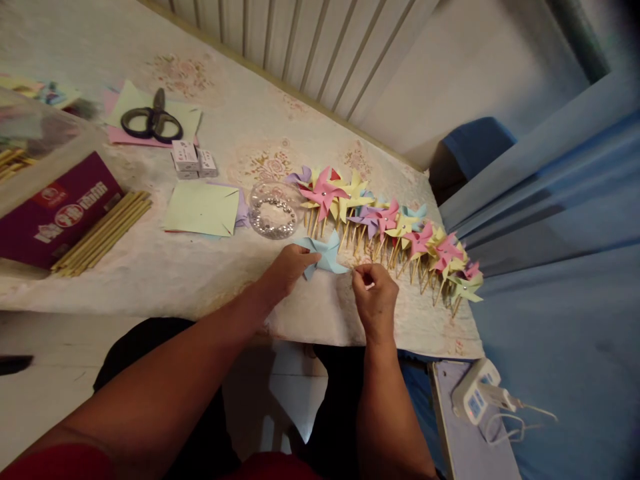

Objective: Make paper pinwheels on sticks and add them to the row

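Note:
My left hand (pixel 289 267) pinches the edge of a light blue paper pinwheel (pixel 327 254) lying on the table near its front edge. Just right of it, my right hand (pixel 374 295) is closed in a pinch on something small that I cannot make out, close to the pinwheel's right tip. A row of finished pinwheels (pixel 395 230) in pink, yellow, purple and green on wooden sticks lies behind and to the right of both hands.
A clear bowl of pearl beads (pixel 273 212) sits behind my left hand. Green paper squares (pixel 202 208), small white boxes (pixel 193 159), black scissors (pixel 153 120), wooden sticks (pixel 104 232) and a purple box (pixel 55 210) lie further left. A white power strip (pixel 477 395) rests lower right.

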{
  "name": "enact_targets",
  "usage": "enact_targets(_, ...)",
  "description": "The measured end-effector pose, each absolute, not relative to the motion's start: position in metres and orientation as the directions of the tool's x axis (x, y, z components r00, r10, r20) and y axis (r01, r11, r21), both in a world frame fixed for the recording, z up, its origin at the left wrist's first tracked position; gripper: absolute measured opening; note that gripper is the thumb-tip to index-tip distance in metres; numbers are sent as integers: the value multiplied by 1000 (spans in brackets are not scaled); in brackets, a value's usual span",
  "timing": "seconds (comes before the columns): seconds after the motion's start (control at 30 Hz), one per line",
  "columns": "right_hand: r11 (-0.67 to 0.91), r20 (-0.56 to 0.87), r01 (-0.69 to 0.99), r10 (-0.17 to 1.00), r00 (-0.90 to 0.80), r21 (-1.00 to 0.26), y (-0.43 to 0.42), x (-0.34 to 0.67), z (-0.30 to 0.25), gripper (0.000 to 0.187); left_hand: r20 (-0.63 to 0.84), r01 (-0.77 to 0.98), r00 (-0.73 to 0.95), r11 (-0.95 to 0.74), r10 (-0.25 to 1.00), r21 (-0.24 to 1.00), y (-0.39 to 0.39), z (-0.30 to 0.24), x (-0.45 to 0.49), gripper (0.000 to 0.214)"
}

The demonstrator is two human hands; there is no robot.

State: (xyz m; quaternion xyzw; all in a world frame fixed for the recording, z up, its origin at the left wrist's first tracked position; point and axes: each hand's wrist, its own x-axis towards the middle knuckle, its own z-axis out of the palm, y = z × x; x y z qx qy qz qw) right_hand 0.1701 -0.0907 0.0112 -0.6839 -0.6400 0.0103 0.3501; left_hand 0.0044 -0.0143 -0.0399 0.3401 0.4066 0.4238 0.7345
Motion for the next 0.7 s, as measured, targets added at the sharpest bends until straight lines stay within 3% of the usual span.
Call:
enact_targets(0.17,260,501,861,865,-6,-438,-85,140,14,15,-263,-351,347,384,900,854,-19,-33,5,10)
enact_targets(0.37,229,478,900,878,-25,-372,-78,136,1,14,-248,-336,371,379,895,862,-22,-30,6,14)
enact_targets(0.7,196,455,877,890,30,-440,-73,139,-10,14,-287,-339,379,421,880,842,-24,-25,6,17)
